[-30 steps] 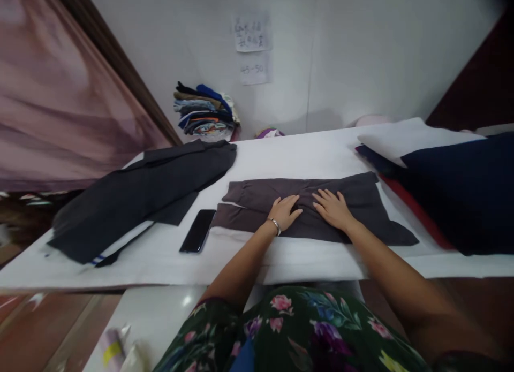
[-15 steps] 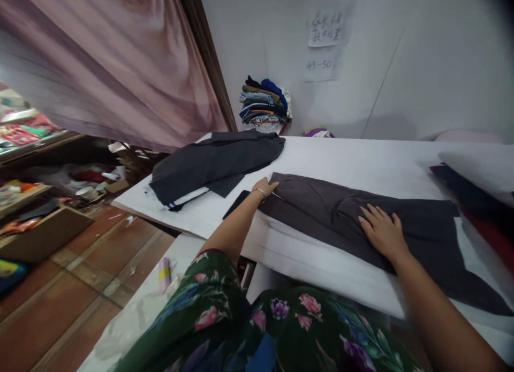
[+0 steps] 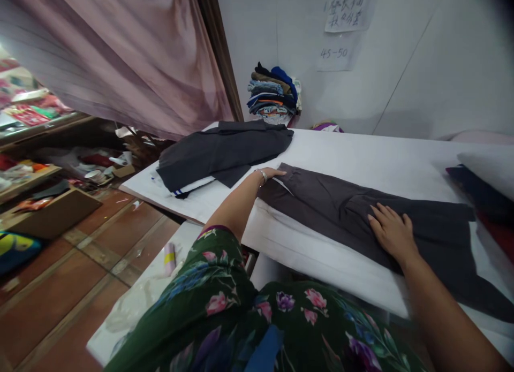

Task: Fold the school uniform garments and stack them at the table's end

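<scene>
A pair of dark grey-brown trousers (image 3: 321, 192) lies lengthwise across the white table, its waistband end to the left and its legs to the right. My left hand (image 3: 273, 174) is at the waistband corner, with its fingers closed on the cloth; part of the grip is hidden. A bracelet sits on that wrist. Flat on the middle of the trousers rests my right hand (image 3: 391, 230), fingers spread and holding nothing. Further left, a dark garment (image 3: 225, 150) lies folded over, with a white piece edged in blue stripes showing under it.
A stack of folded clothes (image 3: 273, 93) stands by the back wall. Dark blue and red cloth with a white pile (image 3: 488, 168) lies at the right. A pink curtain (image 3: 160, 51) hangs at the left. A pink-and-yellow roll (image 3: 169, 258) lies on the lower white surface (image 3: 100, 340).
My left hand has shifted slightly at the waistband, and its fingers now point more to the right. My right hand stays flat on the trousers. The whole view has moved a little.
</scene>
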`<state>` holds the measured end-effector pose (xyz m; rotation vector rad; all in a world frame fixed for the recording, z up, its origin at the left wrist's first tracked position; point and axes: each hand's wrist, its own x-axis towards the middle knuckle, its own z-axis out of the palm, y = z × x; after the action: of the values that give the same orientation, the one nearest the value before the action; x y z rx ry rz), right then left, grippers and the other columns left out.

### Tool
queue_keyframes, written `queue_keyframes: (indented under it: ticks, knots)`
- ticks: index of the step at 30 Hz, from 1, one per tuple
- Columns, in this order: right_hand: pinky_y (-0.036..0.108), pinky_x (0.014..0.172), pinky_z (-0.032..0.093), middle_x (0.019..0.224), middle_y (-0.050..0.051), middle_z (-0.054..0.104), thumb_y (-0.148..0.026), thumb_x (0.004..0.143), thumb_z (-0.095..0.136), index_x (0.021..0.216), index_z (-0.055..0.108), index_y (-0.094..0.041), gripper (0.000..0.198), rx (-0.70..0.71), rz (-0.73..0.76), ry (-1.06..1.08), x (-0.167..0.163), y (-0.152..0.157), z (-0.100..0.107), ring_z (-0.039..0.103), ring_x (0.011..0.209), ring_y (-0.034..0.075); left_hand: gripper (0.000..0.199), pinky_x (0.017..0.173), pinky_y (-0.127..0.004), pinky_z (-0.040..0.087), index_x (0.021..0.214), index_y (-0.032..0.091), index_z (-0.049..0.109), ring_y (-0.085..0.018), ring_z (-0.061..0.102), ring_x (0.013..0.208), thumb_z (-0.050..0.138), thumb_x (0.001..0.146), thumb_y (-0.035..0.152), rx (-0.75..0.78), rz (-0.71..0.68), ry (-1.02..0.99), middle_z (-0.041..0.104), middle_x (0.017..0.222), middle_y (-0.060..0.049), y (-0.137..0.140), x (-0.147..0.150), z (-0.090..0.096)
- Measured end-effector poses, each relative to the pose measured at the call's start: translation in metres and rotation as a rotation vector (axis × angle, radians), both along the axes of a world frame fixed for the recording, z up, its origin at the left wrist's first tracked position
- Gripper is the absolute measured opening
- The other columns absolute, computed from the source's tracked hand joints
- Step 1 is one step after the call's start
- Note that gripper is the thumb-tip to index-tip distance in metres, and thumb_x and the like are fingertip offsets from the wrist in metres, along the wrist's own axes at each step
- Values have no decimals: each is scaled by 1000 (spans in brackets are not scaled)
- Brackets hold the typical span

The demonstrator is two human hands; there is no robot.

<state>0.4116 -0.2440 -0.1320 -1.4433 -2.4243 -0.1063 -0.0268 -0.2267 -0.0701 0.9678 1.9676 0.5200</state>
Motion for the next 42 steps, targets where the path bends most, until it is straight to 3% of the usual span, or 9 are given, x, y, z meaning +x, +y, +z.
queue_keyframes:
  ticks: [3,8,14,18,20,24,30,35,42]
  knots:
    - [57,105,23,138,9,49,-44,94,22,128,53,-21,51,8,-2,-6,0,1,-1,41,127,29,46,74,-34,53,89,19,71,-26,69,82,74,60,54,11,-125,-236,73,92,-9,-6,-2,5]
    - [56,104,24,135,11,52,-44,95,24,128,53,-20,50,37,-3,22,-1,-1,1,43,126,28,54,81,-33,52,96,19,69,-26,68,88,83,51,44,115,-69,-4,72,99,-9,-10,1,5]
    - [54,109,18,134,10,53,-40,93,36,127,52,-20,43,210,90,231,0,-7,3,38,131,26,47,76,-35,54,89,19,69,-25,70,79,80,54,48,6,-43,-230,73,92,-10,-11,5,7]
    - [47,107,28,137,9,50,-39,92,39,133,47,-22,45,154,224,238,2,-9,7,41,130,23,45,75,-37,55,82,18,71,-29,70,78,81,52,51,-35,90,-207,73,81,-12,-13,7,13]
    - [48,107,27,139,9,48,-38,92,40,135,45,-23,46,165,237,226,1,-11,10,40,130,24,46,75,-38,55,83,19,71,-30,70,78,80,53,54,-27,108,-207,73,78,-12,-14,6,16]
    - [52,108,24,144,7,41,-39,92,40,138,42,-26,48,142,210,161,-6,-17,15,35,133,26,46,73,-37,56,81,20,72,-30,70,76,75,56,58,-37,69,-232,73,75,-12,-18,2,18]
    - [49,105,28,138,8,49,-46,92,39,135,47,-24,49,-15,219,24,-16,-18,10,40,130,26,46,69,-34,56,79,19,71,-28,70,75,76,54,58,-52,-21,-336,74,82,-12,-19,-2,20]
    - [49,106,26,140,8,48,-46,92,39,135,47,-24,49,-39,206,36,-17,-18,11,38,131,25,54,71,-31,55,86,19,69,-22,69,72,83,45,51,130,-120,-422,74,81,-6,-14,11,47]
    - [51,106,26,139,8,48,-45,92,42,135,47,-26,48,-88,202,63,-21,-21,18,38,131,26,56,76,-32,54,90,16,68,-21,67,76,83,46,48,336,-244,-346,72,82,-4,0,62,116]
